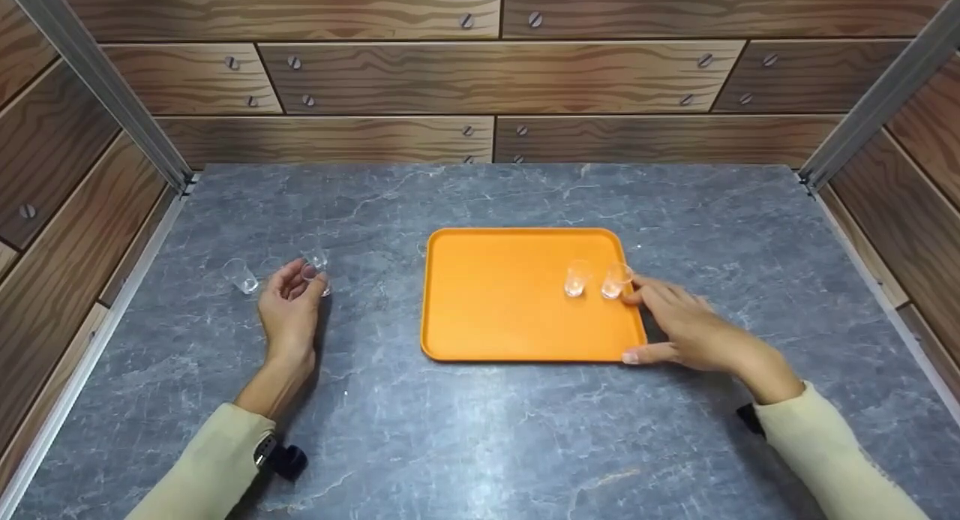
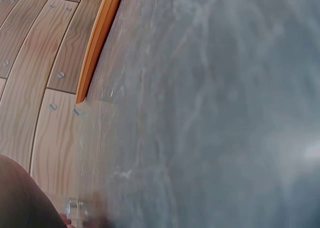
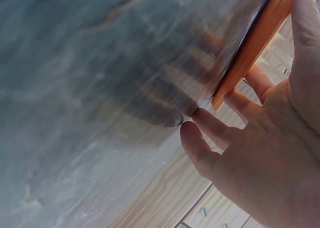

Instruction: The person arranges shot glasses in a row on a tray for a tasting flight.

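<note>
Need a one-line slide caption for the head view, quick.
Left hand pinches a small clear glass on the grey table; right hand rests at the orange tray bearing two glasses.

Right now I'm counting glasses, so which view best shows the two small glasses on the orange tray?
The head view: both small glasses stand on the orange tray, by the right hand. Both wrist views show only the tray's edge, no glasses on it.

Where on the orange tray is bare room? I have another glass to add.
The tray's left half and near edge are bare. Its right side is crowded: two small glasses, with the right hand beside them.
</note>
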A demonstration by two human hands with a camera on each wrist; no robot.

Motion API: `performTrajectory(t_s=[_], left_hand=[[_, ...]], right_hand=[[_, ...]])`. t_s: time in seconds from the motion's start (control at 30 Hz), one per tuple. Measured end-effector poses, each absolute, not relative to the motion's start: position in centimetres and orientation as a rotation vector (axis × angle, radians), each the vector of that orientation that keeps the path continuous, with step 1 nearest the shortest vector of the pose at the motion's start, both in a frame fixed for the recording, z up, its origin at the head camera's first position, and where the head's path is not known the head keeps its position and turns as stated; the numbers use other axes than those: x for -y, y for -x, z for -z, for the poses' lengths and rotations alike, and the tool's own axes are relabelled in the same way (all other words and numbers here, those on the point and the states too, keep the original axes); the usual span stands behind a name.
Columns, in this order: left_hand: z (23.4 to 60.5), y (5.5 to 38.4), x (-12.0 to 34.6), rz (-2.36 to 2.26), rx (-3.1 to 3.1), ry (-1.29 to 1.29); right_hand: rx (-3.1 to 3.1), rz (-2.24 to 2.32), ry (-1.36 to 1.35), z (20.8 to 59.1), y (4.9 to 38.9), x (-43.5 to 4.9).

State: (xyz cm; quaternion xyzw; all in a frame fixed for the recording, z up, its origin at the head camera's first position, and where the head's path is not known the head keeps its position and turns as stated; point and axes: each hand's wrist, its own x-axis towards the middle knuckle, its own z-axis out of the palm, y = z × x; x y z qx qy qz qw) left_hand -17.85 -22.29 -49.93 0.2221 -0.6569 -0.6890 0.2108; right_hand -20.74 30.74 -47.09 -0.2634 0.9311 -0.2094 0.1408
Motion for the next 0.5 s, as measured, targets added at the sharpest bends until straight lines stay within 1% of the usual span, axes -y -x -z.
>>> performTrajectory(t_s=[0.5], left_hand=[[49.94,17.79,22.67,1.916,1.805,-0.644]], right_hand=[[-2.688,0.601,0.757,47.1,20.65,-30.67]])
